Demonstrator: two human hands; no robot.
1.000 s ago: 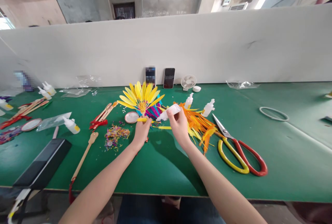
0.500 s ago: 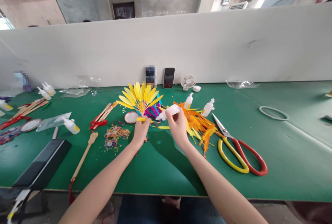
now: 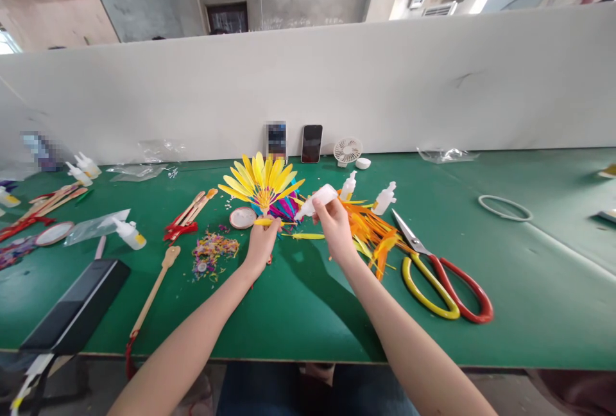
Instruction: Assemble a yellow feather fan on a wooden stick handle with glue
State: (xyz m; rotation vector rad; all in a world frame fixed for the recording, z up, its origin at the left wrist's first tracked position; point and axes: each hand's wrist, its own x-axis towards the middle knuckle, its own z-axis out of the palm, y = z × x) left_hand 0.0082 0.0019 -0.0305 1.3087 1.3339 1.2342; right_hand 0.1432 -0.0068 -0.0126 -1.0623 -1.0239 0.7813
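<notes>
My left hand [image 3: 262, 242] is closed around the base of a feather fan [image 3: 262, 182], whose yellow feathers spread upward. A single small yellow feather [image 3: 265, 222] lies across its fingers, the quill pointing right. In my right hand [image 3: 334, 223] is a white squeeze bottle [image 3: 318, 200], tipped with its nozzle down to the left, close to that quill. Purple and blue feathers [image 3: 289, 205] lie behind my hands. Beneath the bottle rests a loose yellow feather [image 3: 308, 236], and orange feathers [image 3: 370, 230] are piled by my right wrist.
Large scissors [image 3: 433, 268] lie right of the feathers, blades partly apart. Two more white bottles [image 3: 385, 198] stand behind the pile. Left are a wooden stick [image 3: 156, 284], coloured scraps [image 3: 214, 252], a round dish [image 3: 242, 217] and a black box [image 3: 77, 307]. A phone [image 3: 312, 144] and small fan [image 3: 347, 151] stand behind.
My right hand has moved slightly right and tilted the bottle more steeply, its nozzle now nearer the small feather's quill end. My left hand holds the feather fan almost still.
</notes>
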